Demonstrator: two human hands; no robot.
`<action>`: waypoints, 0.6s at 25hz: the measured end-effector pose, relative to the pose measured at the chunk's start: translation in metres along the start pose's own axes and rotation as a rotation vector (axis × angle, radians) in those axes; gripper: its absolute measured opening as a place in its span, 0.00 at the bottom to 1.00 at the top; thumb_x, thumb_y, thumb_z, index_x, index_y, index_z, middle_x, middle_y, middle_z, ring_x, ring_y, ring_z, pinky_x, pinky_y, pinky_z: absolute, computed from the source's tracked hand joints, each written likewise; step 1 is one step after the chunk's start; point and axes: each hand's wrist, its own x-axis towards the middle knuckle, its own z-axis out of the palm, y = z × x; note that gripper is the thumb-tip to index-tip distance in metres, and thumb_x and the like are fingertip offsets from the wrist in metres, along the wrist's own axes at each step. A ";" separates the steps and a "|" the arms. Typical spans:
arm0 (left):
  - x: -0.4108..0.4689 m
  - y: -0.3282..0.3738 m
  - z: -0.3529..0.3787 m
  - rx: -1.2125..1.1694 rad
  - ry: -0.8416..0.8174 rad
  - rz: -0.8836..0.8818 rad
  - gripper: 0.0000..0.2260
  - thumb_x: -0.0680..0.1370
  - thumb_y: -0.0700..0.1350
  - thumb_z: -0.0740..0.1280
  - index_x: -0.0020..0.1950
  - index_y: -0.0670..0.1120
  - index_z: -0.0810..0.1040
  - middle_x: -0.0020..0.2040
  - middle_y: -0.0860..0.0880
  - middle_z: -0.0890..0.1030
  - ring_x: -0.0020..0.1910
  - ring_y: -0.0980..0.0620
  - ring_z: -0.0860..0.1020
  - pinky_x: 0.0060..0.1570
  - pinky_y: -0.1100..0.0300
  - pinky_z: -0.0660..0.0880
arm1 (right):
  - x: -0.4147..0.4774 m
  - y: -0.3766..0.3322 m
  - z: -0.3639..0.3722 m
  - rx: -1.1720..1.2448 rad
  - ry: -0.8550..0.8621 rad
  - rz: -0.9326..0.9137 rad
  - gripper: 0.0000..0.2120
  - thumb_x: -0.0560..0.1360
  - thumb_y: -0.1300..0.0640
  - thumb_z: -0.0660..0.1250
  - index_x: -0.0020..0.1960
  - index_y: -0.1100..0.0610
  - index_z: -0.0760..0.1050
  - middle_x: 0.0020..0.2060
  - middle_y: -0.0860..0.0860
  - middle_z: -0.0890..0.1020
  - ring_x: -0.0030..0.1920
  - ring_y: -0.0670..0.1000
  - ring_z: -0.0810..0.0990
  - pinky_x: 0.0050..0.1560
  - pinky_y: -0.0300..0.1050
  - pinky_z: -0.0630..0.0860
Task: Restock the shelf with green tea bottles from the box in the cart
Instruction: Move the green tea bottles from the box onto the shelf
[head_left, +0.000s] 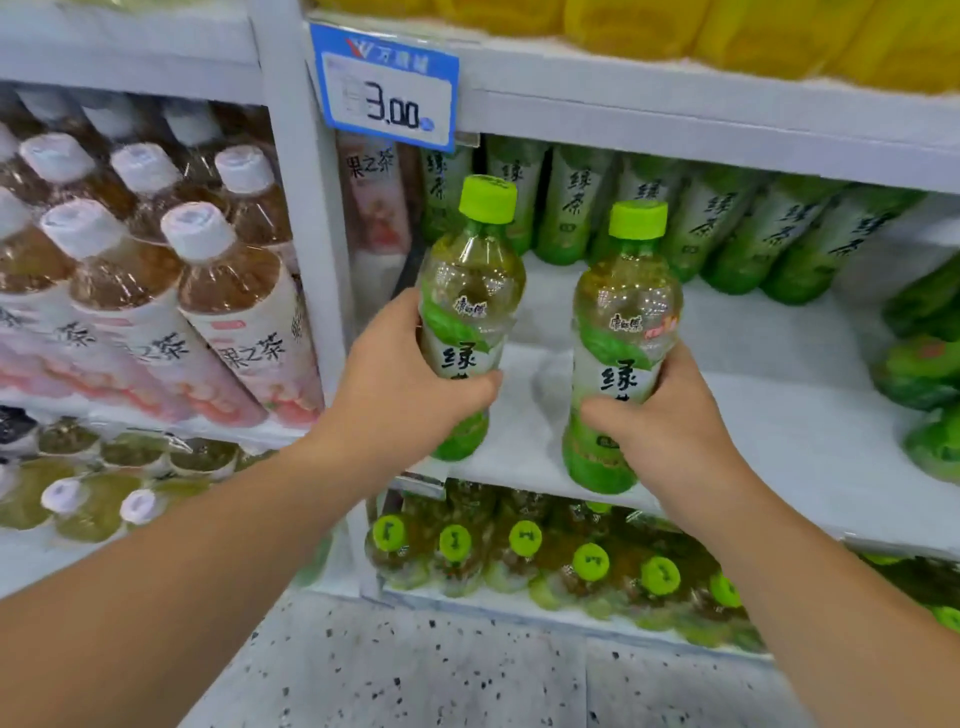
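I hold two green tea bottles upright in front of the white shelf (779, 415). My left hand (400, 379) grips the left bottle (470, 291) around its label, near the shelf's left end. My right hand (670, 421) grips the right bottle (626, 322) low on its body, its base at the shelf's front edge. Both have lime-green caps and green labels. A row of the same green tea bottles (727, 228) stands at the back of the shelf. The box and the cart are out of view.
A blue price tag (387, 88) reading 3.00 hangs above the shelf. White-capped pink-label tea bottles (171, 291) fill the bay to the left. More green bottles (919, 374) lie at the right end. Green-capped bottles (571, 561) fill the shelf below. Speckled floor (415, 665) lies underneath.
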 end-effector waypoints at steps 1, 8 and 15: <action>0.004 -0.004 0.003 -0.017 0.018 0.012 0.21 0.67 0.46 0.81 0.55 0.58 0.77 0.47 0.60 0.83 0.46 0.66 0.80 0.43 0.72 0.75 | 0.005 0.002 0.003 0.029 0.019 -0.023 0.24 0.67 0.64 0.74 0.55 0.44 0.71 0.47 0.47 0.83 0.48 0.47 0.83 0.47 0.47 0.79; 0.013 -0.020 0.016 -0.115 0.183 0.071 0.22 0.68 0.46 0.80 0.55 0.60 0.74 0.51 0.59 0.82 0.50 0.64 0.80 0.50 0.68 0.76 | 0.022 0.025 0.016 0.091 0.027 -0.104 0.31 0.63 0.60 0.72 0.65 0.48 0.73 0.50 0.45 0.85 0.51 0.43 0.84 0.53 0.44 0.79; 0.002 -0.048 0.026 0.025 0.128 -0.031 0.28 0.68 0.48 0.81 0.65 0.56 0.75 0.55 0.56 0.74 0.55 0.56 0.77 0.59 0.60 0.76 | 0.008 0.042 0.011 -0.071 -0.056 -0.134 0.28 0.72 0.64 0.76 0.57 0.37 0.68 0.49 0.36 0.81 0.49 0.30 0.79 0.51 0.30 0.78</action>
